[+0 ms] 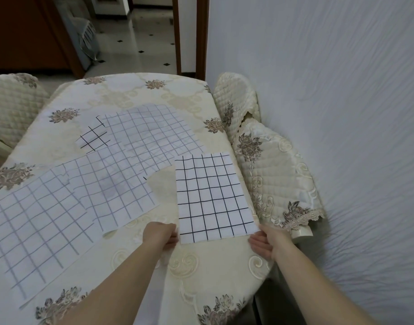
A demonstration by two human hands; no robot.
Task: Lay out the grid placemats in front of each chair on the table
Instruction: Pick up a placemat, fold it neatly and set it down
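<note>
Head cam looking down at a table point(140, 249) covered in a cream floral cloth. Both hands are on the near edge of one grid placemat point(213, 198), the one with the crisp dark lines. The left hand point(160, 235) is closed on its near-left corner at about 7 o'clock of the mat, fingers curled onto the edge. The right hand point(268, 242) is at the near-right corner, roughly 5 o'clock, thumb up against the mat and fingers spread underneath, so it looks like a loose pinch. That mat sits flat near the table's right edge, right beside a quilted chair back point(271, 174) at 3 o'clock. Off to 9 and 10 o'clock there's a messy overlapping pile of other placemats point(84, 195) with paler grid lines, one corner folded over showing dark lines. Another chair point(14, 106) sits at the far left.
</note>
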